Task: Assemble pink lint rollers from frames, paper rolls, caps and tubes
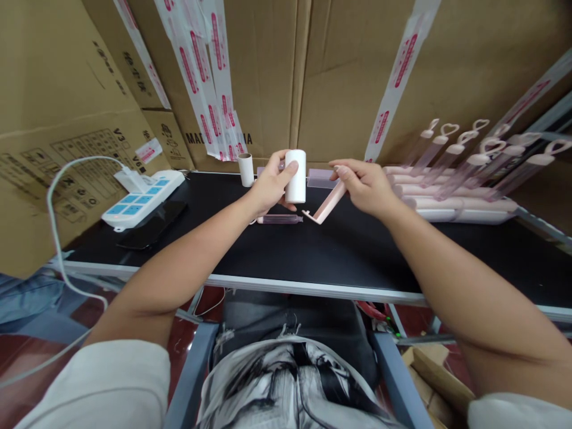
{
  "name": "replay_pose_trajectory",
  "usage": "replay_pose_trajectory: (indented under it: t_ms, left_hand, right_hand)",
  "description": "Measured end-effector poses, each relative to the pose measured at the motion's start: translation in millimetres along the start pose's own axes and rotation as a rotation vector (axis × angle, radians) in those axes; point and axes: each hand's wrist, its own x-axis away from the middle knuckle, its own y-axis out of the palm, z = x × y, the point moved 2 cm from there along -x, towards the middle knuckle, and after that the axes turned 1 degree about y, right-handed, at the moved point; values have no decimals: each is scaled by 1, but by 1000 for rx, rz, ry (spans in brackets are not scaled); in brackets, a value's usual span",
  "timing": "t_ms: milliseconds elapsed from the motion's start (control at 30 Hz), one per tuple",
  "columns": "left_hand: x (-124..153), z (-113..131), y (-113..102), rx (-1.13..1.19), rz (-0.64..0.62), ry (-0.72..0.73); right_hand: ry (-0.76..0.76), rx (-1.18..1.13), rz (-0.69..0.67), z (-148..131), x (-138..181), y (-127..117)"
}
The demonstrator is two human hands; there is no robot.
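Note:
My left hand [269,186] is closed around a white paper roll [295,175], held upright above the black table [313,250]. Just to its right, my right hand [364,185] grips a pink plastic handle [326,206] that slants down toward the table. The two hands are close together, with the roll and the handle nearly touching. A clear pink tube piece [280,219] lies on the table under my left hand. A pale purple cover piece [319,177] lies behind the handle.
A bare cardboard core [245,169] stands at the back. Several finished pink handles with heart-shaped ends [465,161] are stacked at the right. A white power strip [143,198] and a dark phone [152,225] lie at the left. Cardboard boxes wall the back.

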Motion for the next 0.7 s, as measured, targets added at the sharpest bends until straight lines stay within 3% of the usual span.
replay_pose_trajectory:
  t_ms: [167, 400, 567, 700]
  left_hand:
    - [7, 2, 15, -24, -51, 33]
    - [6, 1, 14, -134, -69, 187]
    - [6, -1, 14, -106, -54, 190]
    - [6, -3, 16, -68, -119, 139]
  right_hand:
    - [29, -159, -40, -11, 9, 23]
    - [124, -301, -50, -6, 7, 26]
    - [130, -354, -46, -7, 7, 28]
    - [150, -378, -50, -7, 7, 30]
